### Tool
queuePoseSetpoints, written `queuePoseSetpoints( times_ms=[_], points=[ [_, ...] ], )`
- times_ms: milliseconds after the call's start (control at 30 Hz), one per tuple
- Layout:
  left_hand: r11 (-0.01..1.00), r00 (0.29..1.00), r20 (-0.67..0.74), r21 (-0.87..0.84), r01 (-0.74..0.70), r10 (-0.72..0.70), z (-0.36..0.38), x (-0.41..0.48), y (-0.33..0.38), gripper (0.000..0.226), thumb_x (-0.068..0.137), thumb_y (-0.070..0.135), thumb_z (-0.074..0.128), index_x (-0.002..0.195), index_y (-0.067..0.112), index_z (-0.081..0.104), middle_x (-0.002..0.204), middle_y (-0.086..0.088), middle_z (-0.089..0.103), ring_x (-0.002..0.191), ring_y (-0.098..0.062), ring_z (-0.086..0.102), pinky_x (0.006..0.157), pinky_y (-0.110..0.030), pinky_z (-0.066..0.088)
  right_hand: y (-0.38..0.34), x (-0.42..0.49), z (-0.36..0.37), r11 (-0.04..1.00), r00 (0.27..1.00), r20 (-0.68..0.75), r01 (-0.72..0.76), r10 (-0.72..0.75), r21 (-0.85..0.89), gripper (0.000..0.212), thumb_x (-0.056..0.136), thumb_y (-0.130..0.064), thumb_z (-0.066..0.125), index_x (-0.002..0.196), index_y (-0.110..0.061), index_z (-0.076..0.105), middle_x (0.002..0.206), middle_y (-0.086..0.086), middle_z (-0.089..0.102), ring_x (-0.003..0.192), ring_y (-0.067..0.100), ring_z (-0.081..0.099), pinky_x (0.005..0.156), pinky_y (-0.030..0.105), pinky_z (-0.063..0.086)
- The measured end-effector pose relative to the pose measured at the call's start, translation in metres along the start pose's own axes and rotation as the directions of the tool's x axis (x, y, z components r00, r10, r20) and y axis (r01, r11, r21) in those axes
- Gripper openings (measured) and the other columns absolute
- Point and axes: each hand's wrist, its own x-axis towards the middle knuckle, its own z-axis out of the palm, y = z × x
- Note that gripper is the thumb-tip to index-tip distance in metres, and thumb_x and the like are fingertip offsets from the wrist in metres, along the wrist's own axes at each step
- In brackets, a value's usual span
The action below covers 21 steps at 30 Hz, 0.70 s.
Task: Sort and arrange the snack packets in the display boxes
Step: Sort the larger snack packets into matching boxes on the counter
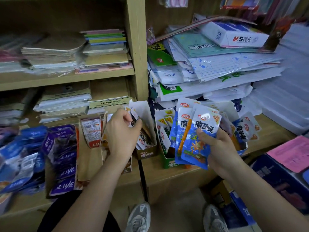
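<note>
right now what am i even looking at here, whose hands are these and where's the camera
One picture, from a camera worn on a person's head, looking down at their own bare hands; no machine is involved. They are in front of a wooden shelf unit with stacked notebooks and paper. The left hand pinches one small packet over a narrow display box. The right hand holds a fan of blue packets over another box. More purple and blue packets lie at the left. Their grey shoes show at the bottom.
</note>
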Motion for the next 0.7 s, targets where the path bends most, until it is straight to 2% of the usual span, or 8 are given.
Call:
queuePoseSetpoints(
  times_ms=[67, 133, 200, 267, 400, 533, 633, 700],
  points=[
    [0.982, 0.998, 0.017, -0.181, -0.053, 0.057, -0.006, -0.010, 0.017, 0.026, 0.082, 0.020, 0.079, 0.074, 0.018, 0.055, 0.063, 0.010, 0.055, 0.057, -0.007, 0.054, 0.056, -0.018, 0.041, -0.001, 0.000, -0.001, 0.999, 1.000, 0.010, -0.019, 0.019, 0.038, 0.032, 0.096, -0.008, 0.056, 0.128, -0.006, 0.059, 0.116, 0.018, 0.072, 0.097, 0.036, 0.073, 0.072, 0.047, 0.062],
    [0.926, 0.973, 0.228, -0.374, 0.045, 0.045, -0.007, -0.022, 0.036, 0.016, 0.087, 0.030, 0.076, 0.093, 0.024, 0.062, 0.080, 0.010, 0.066, 0.068, -0.004, 0.064, 0.063, -0.022, 0.052, -0.003, -0.002, -0.001, 0.995, 0.998, 0.047, -0.055, 0.052, 0.085, 0.037, 0.091, -0.011, 0.057, 0.128, -0.004, 0.059, 0.115, 0.018, 0.072, 0.097, 0.035, 0.073, 0.074, 0.046, 0.062],
    [0.901, 0.901, 0.429, -0.415, 0.127, 0.070, -0.001, -0.035, 0.049, 0.042, 0.086, 0.043, 0.076, 0.123, 0.029, 0.060, 0.102, 0.016, 0.069, 0.082, -0.002, 0.068, 0.073, -0.030, 0.058, -0.004, -0.005, -0.001, 0.987, 0.991, 0.101, -0.101, 0.089, 0.128, 0.041, 0.089, -0.013, 0.057, 0.129, -0.005, 0.059, 0.119, 0.018, 0.071, 0.104, 0.036, 0.071, 0.082, 0.048, 0.061],
    [0.889, 0.860, 0.495, -0.440, 0.124, 0.125, 0.008, -0.045, 0.058, 0.057, 0.082, 0.050, 0.076, 0.132, 0.039, 0.051, 0.111, 0.024, 0.066, 0.095, 0.000, 0.067, 0.083, -0.034, 0.057, -0.005, -0.008, -0.001, 0.975, 0.983, 0.143, -0.142, 0.118, 0.171, 0.042, 0.091, -0.014, 0.055, 0.132, -0.006, 0.059, 0.124, 0.019, 0.069, 0.110, 0.036, 0.069, 0.085, 0.046, 0.061],
    [0.806, 0.852, 0.510, -0.551, 0.217, 0.120, 0.018, -0.050, 0.064, 0.056, 0.078, 0.042, 0.083, 0.126, 0.036, 0.055, 0.108, 0.013, 0.072, 0.103, -0.009, 0.069, 0.089, -0.046, 0.057, -0.004, -0.014, -0.005, 0.949, 0.974, 0.168, -0.191, 0.151, 0.250, 0.039, 0.094, -0.015, 0.053, 0.132, -0.007, 0.061, 0.129, 0.019, 0.067, 0.113, 0.032, 0.068, 0.086, 0.041, 0.060],
    [0.766, 0.866, 0.498, -0.577, 0.283, 0.055, 0.024, -0.047, 0.066, 0.043, 0.082, 0.019, 0.084, 0.118, 0.026, 0.062, 0.097, 0.001, 0.075, 0.092, -0.018, 0.072, 0.083, -0.052, 0.058, -0.004, -0.020, -0.011, 0.932, 0.959, 0.210, -0.242, 0.189, 0.268, 0.042, 0.095, -0.016, 0.051, 0.136, -0.006, 0.058, 0.131, 0.020, 0.065, 0.117, 0.036, 0.066, 0.096, 0.048, 0.055],
    [0.801, 0.898, 0.437, -0.553, 0.228, 0.046, 0.029, -0.049, 0.070, 0.024, 0.088, 0.025, 0.072, 0.112, 0.027, 0.067, 0.084, -0.002, 0.073, 0.080, -0.022, 0.071, 0.071, -0.054, 0.057, -0.007, -0.026, -0.016, 0.932, 0.961, 0.205, -0.237, 0.184, 0.275, 0.035, 0.091, -0.011, 0.054, 0.123, -0.005, 0.063, 0.119, 0.020, 0.071, 0.098, 0.033, 0.073, 0.081, 0.046, 0.061],
    [0.807, 0.900, 0.434, -0.541, 0.236, 0.027, 0.033, -0.052, 0.075, 0.021, 0.095, 0.015, 0.066, 0.106, 0.032, 0.069, 0.086, 0.003, 0.075, 0.080, -0.016, 0.073, 0.069, -0.049, 0.059, -0.010, -0.031, -0.021, 0.953, 0.973, 0.167, -0.195, 0.158, 0.234, 0.033, 0.088, -0.009, 0.057, 0.120, -0.005, 0.062, 0.116, 0.021, 0.072, 0.093, 0.033, 0.075, 0.075, 0.046, 0.063]
  ],
)
